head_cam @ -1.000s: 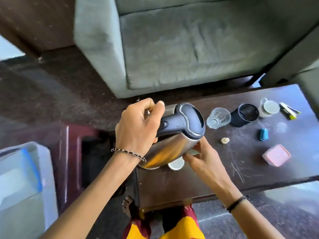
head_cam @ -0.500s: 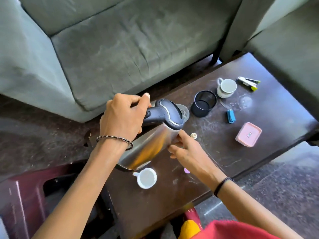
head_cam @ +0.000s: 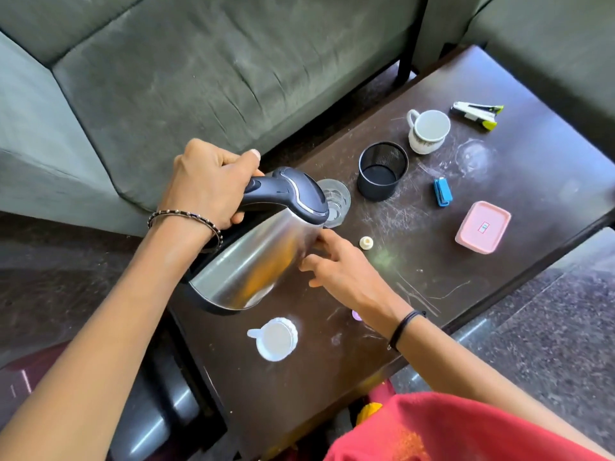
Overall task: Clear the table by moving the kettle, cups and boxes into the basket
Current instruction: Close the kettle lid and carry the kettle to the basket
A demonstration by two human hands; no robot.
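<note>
Here, tilted steel kettle (head_cam: 263, 257) shows dark lid.

Kettle (head_cam: 253, 257) above table (head_cam: 416, 281) — cup (head_cam: 277, 339) below

A grey-green upholstered sofa (head_cam: 206, 71) fills the space beyond the fingers, its seat cushion creased and dusty. The dark wooden surface (head_cam: 519, 181) (scratched and smudged, catching daylight) runs to the right of them. Speckled dark stone floor (head_cam: 545, 331) lies below, reflecting light.
</note>
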